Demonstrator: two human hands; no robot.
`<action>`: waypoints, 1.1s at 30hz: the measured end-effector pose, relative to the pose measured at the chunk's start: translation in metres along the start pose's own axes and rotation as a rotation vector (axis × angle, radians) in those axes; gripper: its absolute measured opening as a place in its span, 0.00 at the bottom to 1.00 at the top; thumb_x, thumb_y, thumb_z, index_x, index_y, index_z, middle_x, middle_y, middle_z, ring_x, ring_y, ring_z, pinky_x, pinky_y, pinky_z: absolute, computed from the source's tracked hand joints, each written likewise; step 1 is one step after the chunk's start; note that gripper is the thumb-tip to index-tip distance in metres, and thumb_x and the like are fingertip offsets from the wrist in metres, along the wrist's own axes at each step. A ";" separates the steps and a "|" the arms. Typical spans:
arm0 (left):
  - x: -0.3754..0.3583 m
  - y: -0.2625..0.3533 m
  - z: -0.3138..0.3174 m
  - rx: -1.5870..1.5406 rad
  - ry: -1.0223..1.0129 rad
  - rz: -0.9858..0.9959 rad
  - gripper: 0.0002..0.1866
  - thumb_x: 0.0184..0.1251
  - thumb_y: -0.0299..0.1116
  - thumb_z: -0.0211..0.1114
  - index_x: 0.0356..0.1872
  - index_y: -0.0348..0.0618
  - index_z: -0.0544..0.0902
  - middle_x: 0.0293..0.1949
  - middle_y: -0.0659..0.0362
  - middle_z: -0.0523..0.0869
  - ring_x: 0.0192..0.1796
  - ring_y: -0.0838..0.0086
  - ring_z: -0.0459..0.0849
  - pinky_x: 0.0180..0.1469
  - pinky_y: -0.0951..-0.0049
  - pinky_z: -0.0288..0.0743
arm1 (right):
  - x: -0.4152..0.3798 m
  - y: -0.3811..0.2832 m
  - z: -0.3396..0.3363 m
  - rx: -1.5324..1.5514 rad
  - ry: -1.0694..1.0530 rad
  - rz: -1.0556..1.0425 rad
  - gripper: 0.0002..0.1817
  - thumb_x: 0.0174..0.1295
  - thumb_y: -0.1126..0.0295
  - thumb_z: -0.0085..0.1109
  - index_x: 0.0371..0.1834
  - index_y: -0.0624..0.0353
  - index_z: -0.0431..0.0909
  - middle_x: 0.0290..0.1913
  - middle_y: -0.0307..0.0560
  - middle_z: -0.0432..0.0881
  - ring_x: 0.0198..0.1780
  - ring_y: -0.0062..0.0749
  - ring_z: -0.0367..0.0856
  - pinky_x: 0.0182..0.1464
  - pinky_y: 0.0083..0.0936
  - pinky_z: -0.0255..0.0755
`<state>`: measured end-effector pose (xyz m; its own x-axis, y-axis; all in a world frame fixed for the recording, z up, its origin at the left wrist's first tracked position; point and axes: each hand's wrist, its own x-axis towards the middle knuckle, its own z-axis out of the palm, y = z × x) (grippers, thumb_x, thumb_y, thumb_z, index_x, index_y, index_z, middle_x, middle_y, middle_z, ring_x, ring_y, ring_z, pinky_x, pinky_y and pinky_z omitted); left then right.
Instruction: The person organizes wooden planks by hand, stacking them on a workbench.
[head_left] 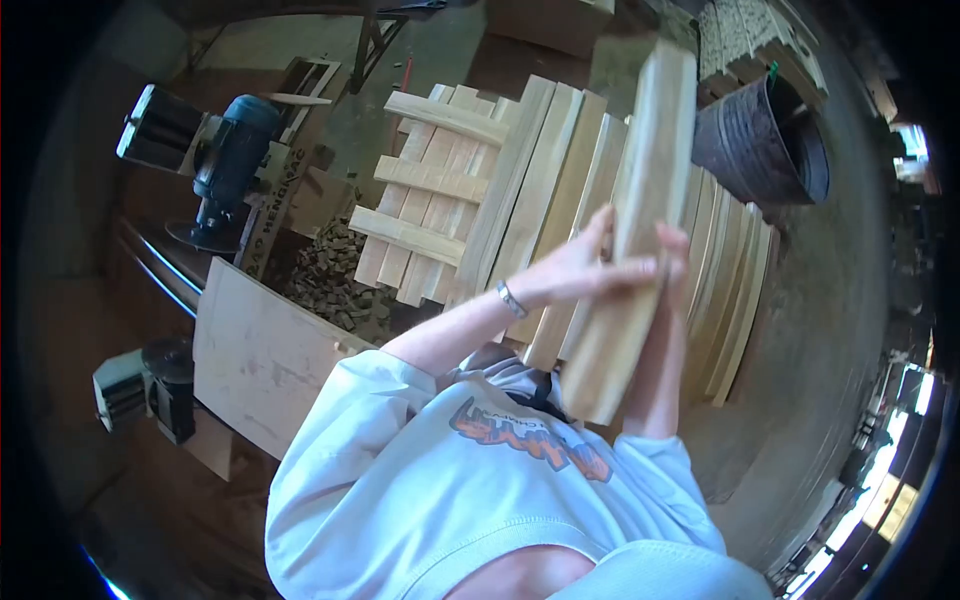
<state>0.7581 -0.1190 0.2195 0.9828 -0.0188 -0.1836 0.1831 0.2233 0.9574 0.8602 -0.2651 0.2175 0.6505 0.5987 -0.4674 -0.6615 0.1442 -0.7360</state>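
Note:
A long, thick wooden board (650,160) is raised in front of my chest, its near end close to my shirt and its far end pointing away. My left hand (580,268), with a bracelet at the wrist, grips the board from the left side, fingers laid across its face. On the opposite edge my right hand (676,265) is closed around the same board; part of its palm is hidden. Beneath the raised board lies a row of similar planks (540,165), side by side.
Slatted wooden pieces (430,190) lie left of the planks. A dark bucket (735,140) stands at the upper right. Toward the left are a machine with a blue motor (235,150), a pale panel (265,360) and a heap of wood offcuts (340,270).

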 end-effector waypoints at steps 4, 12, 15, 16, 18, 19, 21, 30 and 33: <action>-0.023 0.025 -0.073 -0.407 0.132 -0.023 0.44 0.66 0.38 0.67 0.75 0.32 0.51 0.57 0.51 0.81 0.56 0.73 0.81 0.58 0.74 0.75 | 0.015 0.019 0.088 -0.433 0.100 -0.318 0.45 0.61 0.37 0.54 0.69 0.67 0.67 0.64 0.53 0.73 0.67 0.43 0.69 0.70 0.35 0.59; -0.070 -0.010 -0.181 -0.160 0.351 -0.159 0.28 0.64 0.36 0.66 0.64 0.38 0.72 0.51 0.59 0.82 0.49 0.77 0.81 0.52 0.74 0.76 | 0.015 0.072 -0.011 -1.800 0.434 -0.772 0.49 0.57 0.33 0.59 0.68 0.67 0.65 0.70 0.64 0.62 0.74 0.59 0.55 0.72 0.58 0.52; -0.057 -0.052 -0.208 -0.239 0.374 -0.358 0.23 0.63 0.42 0.67 0.56 0.41 0.79 0.45 0.60 0.84 0.47 0.77 0.82 0.50 0.76 0.75 | 0.014 0.082 -0.021 -1.707 0.430 -0.800 0.44 0.57 0.40 0.64 0.68 0.62 0.66 0.71 0.61 0.61 0.74 0.60 0.55 0.72 0.56 0.52; -0.052 -0.067 -0.206 -0.181 0.427 -0.401 0.24 0.64 0.49 0.65 0.52 0.40 0.82 0.44 0.58 0.85 0.49 0.72 0.81 0.54 0.72 0.73 | 0.010 0.083 -0.023 -1.704 0.433 -0.801 0.44 0.57 0.40 0.64 0.68 0.62 0.66 0.71 0.61 0.61 0.74 0.60 0.55 0.72 0.56 0.52; -0.046 -0.087 -0.213 0.502 0.470 -0.361 0.28 0.64 0.56 0.62 0.51 0.39 0.84 0.45 0.55 0.85 0.53 0.67 0.79 0.58 0.68 0.70 | 0.005 0.074 -0.032 -1.544 0.336 -0.791 0.40 0.57 0.44 0.66 0.66 0.61 0.69 0.69 0.59 0.65 0.73 0.57 0.59 0.73 0.53 0.53; -0.045 -0.078 -0.204 0.518 0.525 -0.353 0.29 0.65 0.57 0.60 0.51 0.39 0.84 0.46 0.52 0.85 0.54 0.65 0.78 0.60 0.66 0.69 | -0.008 0.055 -0.038 -1.446 0.332 -0.785 0.36 0.55 0.49 0.70 0.62 0.61 0.73 0.66 0.59 0.71 0.71 0.54 0.65 0.72 0.48 0.58; -0.047 -0.083 -0.203 0.452 0.524 -0.356 0.29 0.64 0.57 0.62 0.50 0.39 0.85 0.48 0.51 0.85 0.53 0.66 0.79 0.59 0.66 0.69 | -0.034 0.013 -0.090 -1.431 0.528 -0.801 0.34 0.54 0.54 0.73 0.61 0.61 0.74 0.65 0.57 0.72 0.68 0.52 0.69 0.68 0.42 0.64; -0.025 -0.062 -0.165 0.517 0.609 -0.496 0.30 0.57 0.62 0.71 0.27 0.38 0.83 0.25 0.60 0.84 0.26 0.79 0.81 0.28 0.75 0.73 | -0.077 -0.066 -0.314 -1.562 1.265 -0.021 0.57 0.56 0.27 0.54 0.70 0.71 0.56 0.61 0.72 0.68 0.64 0.64 0.69 0.65 0.55 0.62; -0.026 -0.064 -0.166 0.811 0.751 -0.443 0.32 0.59 0.62 0.69 0.37 0.35 0.83 0.32 0.51 0.86 0.35 0.67 0.85 0.37 0.67 0.77 | -0.087 -0.086 -0.314 -1.445 1.132 -0.024 0.54 0.56 0.33 0.59 0.70 0.72 0.57 0.63 0.74 0.67 0.65 0.64 0.69 0.66 0.52 0.64</action>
<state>0.7174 0.0286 0.1256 0.6204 0.6968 -0.3598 0.7300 -0.3455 0.5897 0.9777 -0.5769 0.1683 0.9690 -0.2377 -0.0679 -0.2472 -0.9343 -0.2569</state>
